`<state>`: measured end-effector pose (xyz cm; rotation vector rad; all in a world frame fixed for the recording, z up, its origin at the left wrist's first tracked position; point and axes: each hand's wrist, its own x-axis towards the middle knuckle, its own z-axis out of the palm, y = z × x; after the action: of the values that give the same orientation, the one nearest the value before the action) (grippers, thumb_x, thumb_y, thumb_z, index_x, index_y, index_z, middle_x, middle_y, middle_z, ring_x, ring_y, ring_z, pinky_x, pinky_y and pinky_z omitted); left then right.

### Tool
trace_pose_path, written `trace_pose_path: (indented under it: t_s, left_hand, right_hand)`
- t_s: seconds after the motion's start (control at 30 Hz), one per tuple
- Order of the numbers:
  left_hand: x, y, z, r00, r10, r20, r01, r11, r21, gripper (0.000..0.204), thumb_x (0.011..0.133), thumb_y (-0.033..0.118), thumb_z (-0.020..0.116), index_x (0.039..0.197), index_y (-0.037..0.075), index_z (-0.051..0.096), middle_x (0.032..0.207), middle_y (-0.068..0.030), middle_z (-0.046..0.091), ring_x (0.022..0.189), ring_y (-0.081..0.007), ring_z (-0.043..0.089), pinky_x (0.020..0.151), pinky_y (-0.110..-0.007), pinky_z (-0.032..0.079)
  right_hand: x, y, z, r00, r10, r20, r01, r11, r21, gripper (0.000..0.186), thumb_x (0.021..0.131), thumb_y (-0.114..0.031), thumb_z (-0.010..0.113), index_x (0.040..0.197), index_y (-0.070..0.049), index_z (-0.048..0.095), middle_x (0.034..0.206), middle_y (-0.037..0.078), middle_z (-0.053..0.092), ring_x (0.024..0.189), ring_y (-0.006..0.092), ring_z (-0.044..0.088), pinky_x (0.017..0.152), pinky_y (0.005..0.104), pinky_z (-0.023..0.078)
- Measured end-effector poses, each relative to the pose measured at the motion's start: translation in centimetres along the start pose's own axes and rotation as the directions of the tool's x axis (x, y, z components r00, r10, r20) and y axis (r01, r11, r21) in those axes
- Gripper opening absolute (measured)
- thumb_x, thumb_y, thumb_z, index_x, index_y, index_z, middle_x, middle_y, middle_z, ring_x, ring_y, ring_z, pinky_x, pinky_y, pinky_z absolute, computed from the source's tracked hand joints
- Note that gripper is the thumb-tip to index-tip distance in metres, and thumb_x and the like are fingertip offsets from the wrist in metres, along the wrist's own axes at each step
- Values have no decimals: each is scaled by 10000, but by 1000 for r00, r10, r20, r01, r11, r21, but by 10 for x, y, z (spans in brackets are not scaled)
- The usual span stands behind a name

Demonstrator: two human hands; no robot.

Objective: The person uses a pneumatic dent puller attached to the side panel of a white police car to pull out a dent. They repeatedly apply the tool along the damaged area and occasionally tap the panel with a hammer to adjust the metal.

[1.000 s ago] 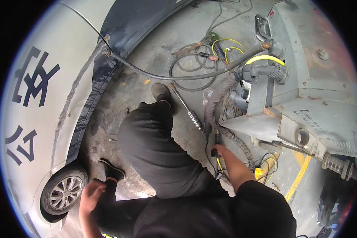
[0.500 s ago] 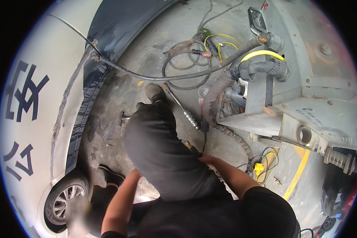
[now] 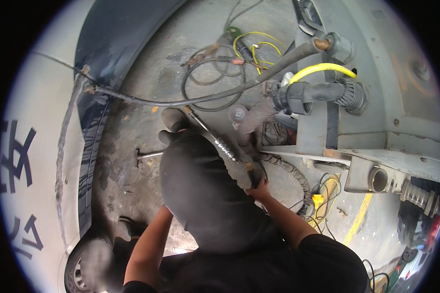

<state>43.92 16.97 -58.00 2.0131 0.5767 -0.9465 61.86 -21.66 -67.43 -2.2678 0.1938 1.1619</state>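
Observation:
My right hand (image 3: 258, 191) is closed around the black handle of a tool with a brass-coloured end (image 3: 250, 171), held low beside my bent leg. What that tool is, I cannot make out. My left forearm (image 3: 151, 239) reaches down behind my thigh, which hides the left hand and its fingers. Just past the tool, a metal slide hammer (image 3: 215, 139) with a ribbed grip lies slanting on the floor by my shoe (image 3: 175, 119). Left of my knee, a hammer (image 3: 148, 155) with a metal shaft rests on the concrete, partly covered by my leg.
At left stands a white and dark vehicle panel (image 3: 44, 161) with a rough seam. A thick black cable (image 3: 181, 101) crosses ahead to a grey machine (image 3: 362, 141) at right. Coiled cables (image 3: 212, 83), a round disc (image 3: 238, 114) and a wrapped hose (image 3: 291, 171) are on the floor.
My right hand has brought the brass-ended tool out from beside my leg, so more of it shows. The whole view has shifted somewhat. My left hand stays hidden.

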Motion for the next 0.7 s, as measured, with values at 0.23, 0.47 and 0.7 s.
trace_pose_path:
  t_s: [0.23,0.47,0.7]
  left_hand:
    - [56,4,-31,994,-50,99,42,995,89,574,1007,258,710,1526,57,570,1454,-184,678,1341,-319,647,1141,-435,491]
    - [68,-3,-27,984,-73,165,57,993,102,583,1004,274,716,1529,69,569,1441,-189,685,1341,-321,649,1137,-433,494]
    - [23,-30,-23,973,-75,216,61,996,72,592,1001,290,722,1533,80,568,1429,-194,692,1341,-322,650,1134,-431,497]
  right_hand:
    - [-5,-38,6,983,184,-23,-184,949,-256,1139,693,-472,881,1603,-50,339,1660,215,273,1472,455,485,1149,560,479]
    - [-1,-49,-6,987,158,-11,-155,948,-278,1225,672,-465,899,1653,-50,292,1642,269,357,1497,471,446,1181,535,458]
    - [-10,-39,-1,995,95,45,-77,950,-302,1128,717,-452,853,1645,-86,326,1614,216,483,1473,385,521,1168,506,459]
